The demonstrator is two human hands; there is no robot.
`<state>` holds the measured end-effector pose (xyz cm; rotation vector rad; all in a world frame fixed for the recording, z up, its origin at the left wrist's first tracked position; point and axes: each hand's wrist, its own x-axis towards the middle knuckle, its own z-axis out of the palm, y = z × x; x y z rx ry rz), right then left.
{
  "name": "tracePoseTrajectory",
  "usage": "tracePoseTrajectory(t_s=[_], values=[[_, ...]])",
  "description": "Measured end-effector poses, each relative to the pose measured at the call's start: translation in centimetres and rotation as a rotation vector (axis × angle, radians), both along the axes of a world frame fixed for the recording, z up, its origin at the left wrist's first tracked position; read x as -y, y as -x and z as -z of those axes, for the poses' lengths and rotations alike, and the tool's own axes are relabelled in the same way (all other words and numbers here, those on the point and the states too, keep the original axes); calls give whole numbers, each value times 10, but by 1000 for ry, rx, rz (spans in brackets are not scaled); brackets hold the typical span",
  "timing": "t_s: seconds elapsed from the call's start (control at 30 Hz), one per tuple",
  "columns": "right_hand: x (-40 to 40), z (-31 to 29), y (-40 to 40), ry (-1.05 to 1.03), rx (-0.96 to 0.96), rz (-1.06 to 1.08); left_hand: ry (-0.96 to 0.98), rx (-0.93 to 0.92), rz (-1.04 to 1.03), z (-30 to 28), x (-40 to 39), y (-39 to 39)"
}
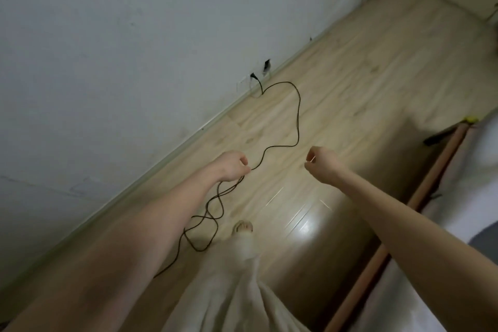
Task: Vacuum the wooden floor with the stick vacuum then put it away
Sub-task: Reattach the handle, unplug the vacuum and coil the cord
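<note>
A thin black power cord snakes over the pale wooden floor from a plug in the wall socket. My left hand grips this cord with curled fingers, and several loose loops hang from it down to the floor beside my foot. My right hand is raised a little to the right, fingers curled, with nothing visible in it. The stick vacuum itself is not in view.
A grey-white wall with a skirting board runs diagonally on the left. A wooden bed edge with pale bedding lies on the right; a dark object sits on the floor by it. My foot stands below the hands.
</note>
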<state>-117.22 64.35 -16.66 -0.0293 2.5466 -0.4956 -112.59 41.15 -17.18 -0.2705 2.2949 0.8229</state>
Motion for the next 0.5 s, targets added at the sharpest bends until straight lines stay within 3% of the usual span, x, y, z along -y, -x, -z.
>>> tracePoseTrajectory(t_s=[0.2, 0.33, 0.5], values=[[-8, 28, 167, 12, -61, -10, -99, 45, -58, 65, -18, 168], [-6, 54, 277, 32, -19, -19, -217, 109, -310, 101, -19, 277], [4, 128, 399, 12, 63, -80, -280, 100, -626, 170, -4, 386]])
